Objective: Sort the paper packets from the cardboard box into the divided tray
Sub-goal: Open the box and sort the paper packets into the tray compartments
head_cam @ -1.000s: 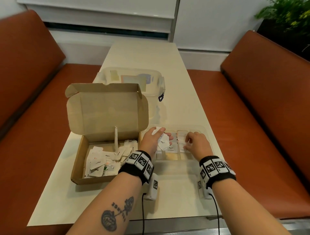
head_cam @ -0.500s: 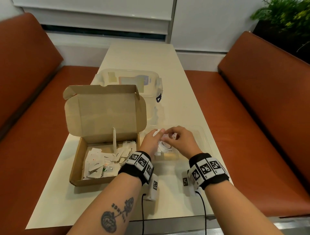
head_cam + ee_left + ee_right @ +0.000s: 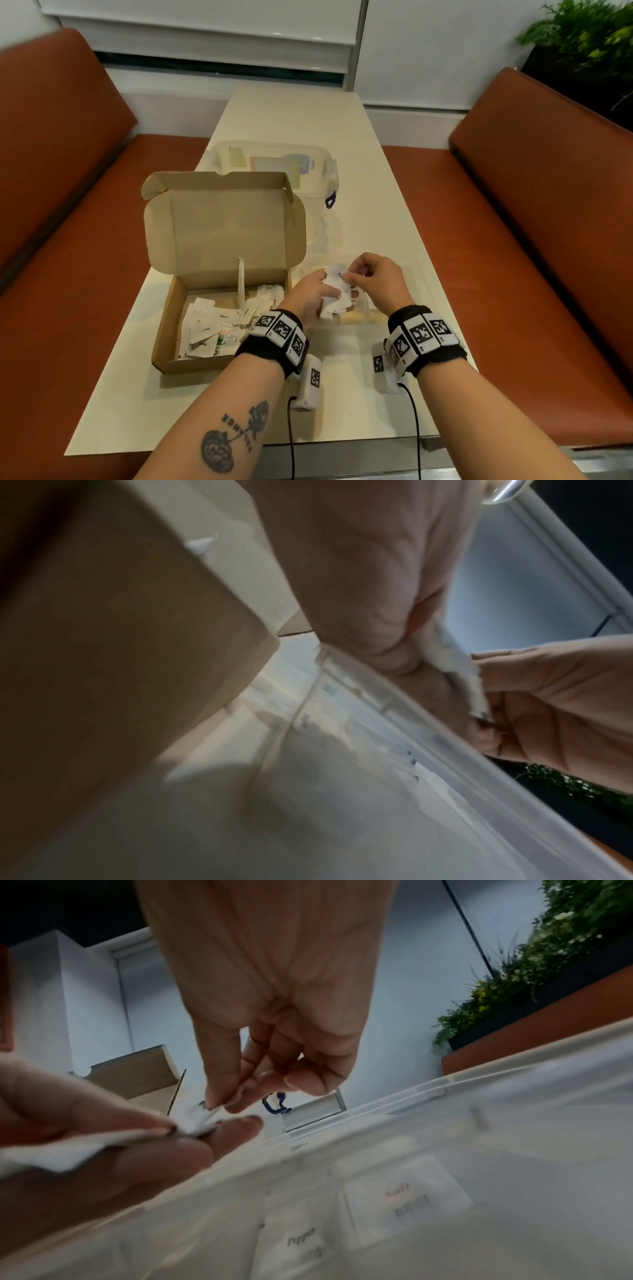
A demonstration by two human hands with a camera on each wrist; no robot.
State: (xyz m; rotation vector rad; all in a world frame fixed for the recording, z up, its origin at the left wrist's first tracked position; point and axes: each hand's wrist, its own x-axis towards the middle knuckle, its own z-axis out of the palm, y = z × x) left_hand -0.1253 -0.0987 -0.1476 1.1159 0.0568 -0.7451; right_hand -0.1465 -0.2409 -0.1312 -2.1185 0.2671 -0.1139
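Note:
An open cardboard box at the table's left holds several white paper packets. Right of it lies the clear divided tray, with packets marked Pepper and Salt in separate compartments. My left hand grips a bunch of white packets above the tray's left part. My right hand pinches the top packet of that bunch between thumb and forefinger. In the left wrist view the packets show edge-on between both hands.
A clear lidded plastic container stands behind the box's raised lid. Orange benches run along both sides of the narrow table. A planter with greenery sits at the far right.
My right hand left the tray's right compartments, moved left and took hold of a packet in my left hand's bunch. The left hand stayed above the tray.

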